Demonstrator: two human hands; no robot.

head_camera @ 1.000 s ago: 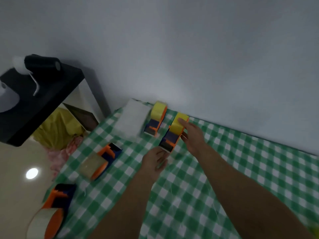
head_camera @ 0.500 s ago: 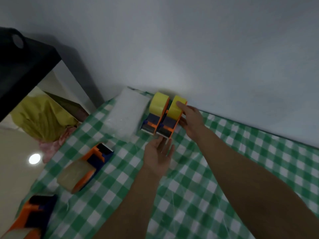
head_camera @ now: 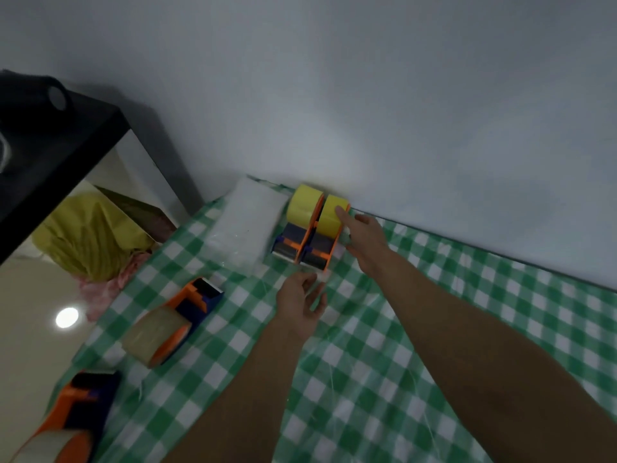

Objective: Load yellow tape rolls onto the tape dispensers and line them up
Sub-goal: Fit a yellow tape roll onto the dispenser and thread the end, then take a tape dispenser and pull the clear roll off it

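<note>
Yellow tape rolls were seen loaded on two orange-and-blue dispensers at the far edge of the green-and-white checked tablecloth (head_camera: 384, 345), close against the pale wall (head_camera: 367, 95). The left yellow-roll dispenser (head_camera: 295, 228) and the right yellow-roll dispenser (head_camera: 322, 240) were set side by side, touching along their orange side plates, with their cutter ends turned toward the person. Just to their left a clear plastic packet (head_camera: 245, 228) was laid flat on the cloth.

The right hand (head_camera: 365, 240) was placed against the right side of the right yellow-roll dispenser — its forefinger was stretched out onto the yellow roll, the other fingers were partly hidden behind the dispenser, and no closed grasp could be made out. The left hand (head_camera: 302, 302) was held flat and open, palm down, just in front of the cutter ends, with nothing held; whether its fingertips met the dispensers could not be told.

Nearer and to the left, a dispenser with a clear tape roll (head_camera: 170, 324) was lying on the cloth, well apart from the yellow pair. Another clear-roll dispenser (head_camera: 63, 426) was cut off by the lower left corner of the view. Off the table's left edge a black side table (head_camera: 50, 145) was seen, and beneath it a yellow bag (head_camera: 86, 238) on the shiny floor.
</note>
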